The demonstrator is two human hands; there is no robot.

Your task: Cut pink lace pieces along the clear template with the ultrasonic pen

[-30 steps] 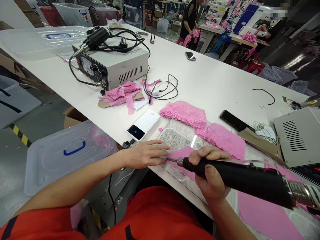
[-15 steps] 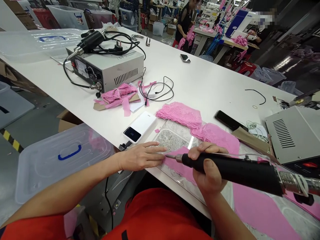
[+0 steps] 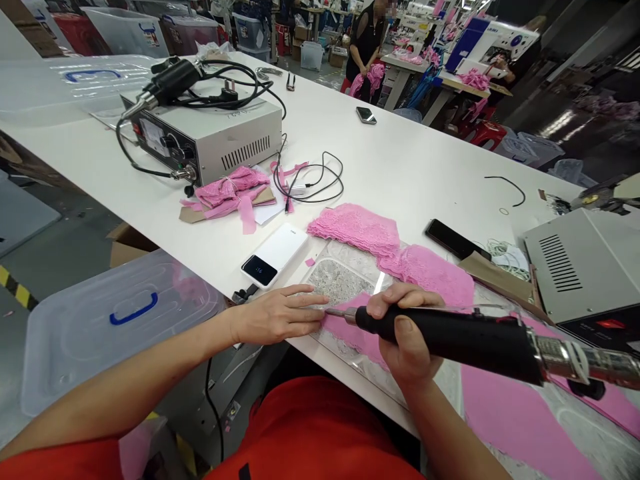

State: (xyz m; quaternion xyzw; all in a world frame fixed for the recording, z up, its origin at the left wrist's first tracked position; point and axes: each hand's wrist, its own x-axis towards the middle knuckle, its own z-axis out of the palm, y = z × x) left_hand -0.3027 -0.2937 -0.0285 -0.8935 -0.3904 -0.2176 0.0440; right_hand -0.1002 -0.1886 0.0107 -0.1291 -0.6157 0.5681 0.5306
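My right hand (image 3: 407, 333) is wrapped around a black ultrasonic cutter (image 3: 455, 337) with a narrow metal tip. The tip points left and meets the left end of a pink fabric piece (image 3: 353, 327), close to my left fingertips. My left hand (image 3: 280, 315) lies flat with its fingers stretched out, fingertips at that same end of the fabric. Under the fabric is a clear plastic lid (image 3: 340, 280). Just beyond it are a stack of pink lace pieces (image 3: 355, 227) and a second pink stack (image 3: 435, 270).
A white power bank (image 3: 275, 253) lies left of the lid. The grey generator box (image 3: 240, 137) stands at the back left, another grey box (image 3: 585, 260) at the right. A phone (image 3: 455, 239) and a looped cable (image 3: 320, 180) lie on the table (image 3: 400, 167). Behind it, a co-worker (image 3: 367, 47) holds pink fabric.
The whole view has shifted slightly, with things appearing a little further left. My hands and the cutter keep nearly the same position over the fabric.
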